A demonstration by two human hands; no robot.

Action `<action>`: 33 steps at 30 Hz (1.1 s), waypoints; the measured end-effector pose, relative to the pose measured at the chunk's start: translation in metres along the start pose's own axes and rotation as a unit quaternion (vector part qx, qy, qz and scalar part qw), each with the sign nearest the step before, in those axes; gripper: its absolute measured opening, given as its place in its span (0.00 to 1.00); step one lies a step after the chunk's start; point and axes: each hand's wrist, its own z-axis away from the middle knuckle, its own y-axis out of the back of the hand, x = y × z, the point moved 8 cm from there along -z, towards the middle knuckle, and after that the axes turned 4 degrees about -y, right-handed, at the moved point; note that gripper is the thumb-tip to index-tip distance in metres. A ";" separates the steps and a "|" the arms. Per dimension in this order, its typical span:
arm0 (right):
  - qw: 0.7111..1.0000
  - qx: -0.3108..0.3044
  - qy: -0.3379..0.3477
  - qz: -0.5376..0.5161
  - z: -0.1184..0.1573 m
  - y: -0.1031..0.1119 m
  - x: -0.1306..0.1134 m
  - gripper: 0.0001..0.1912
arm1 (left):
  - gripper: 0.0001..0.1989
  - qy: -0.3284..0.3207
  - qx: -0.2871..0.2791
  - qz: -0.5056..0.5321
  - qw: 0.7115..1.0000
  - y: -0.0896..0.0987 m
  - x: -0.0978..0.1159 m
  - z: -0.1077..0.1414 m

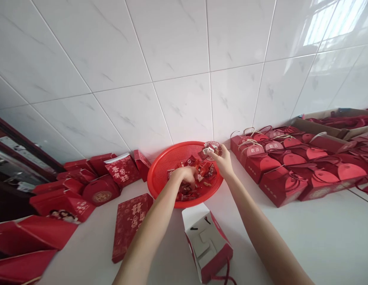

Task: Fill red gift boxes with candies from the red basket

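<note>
A red plastic basket (154, 174) holds many small wrapped packets, mostly red. My left hand (187, 175) reaches down into it with curled fingers among the packets; what they grip, if anything, is hidden. Over the basket's right rim, my right hand (222, 158) is closed on red and white packets (210, 150). Directly below the basket, between my forearms, lies an open red box (218, 261) with its pale inside and slots facing up and a dark red cord at its near end.
A flat red box (130, 221) lies left of the basket. Several red boxes (102, 190) and a patterned red packet (122, 170) stand further left. Rows of closed red boxes with cord handles (285, 190) fill the right, before a cardboard carton (320, 128). A tiled wall (184, 107) rises behind.
</note>
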 end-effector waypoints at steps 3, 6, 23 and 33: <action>1.000 0.005 -0.001 0.005 0.000 0.000 -0.001 0.17 | 0.22 -0.020 0.087 0.007 0.996 0.015 0.001 0.001; 1.000 0.006 -0.002 0.004 0.000 0.000 0.000 0.16 | 0.23 -0.024 0.150 0.012 0.988 0.026 0.000 0.003; 1.000 0.002 -0.009 0.003 -0.002 -0.002 0.006 0.17 | 0.17 0.024 0.069 0.130 0.989 -0.002 -0.054 0.010; 1.000 -0.002 -0.004 -0.005 -0.003 0.000 0.007 0.17 | 0.20 -0.184 0.390 0.428 0.794 0.034 -0.024 0.089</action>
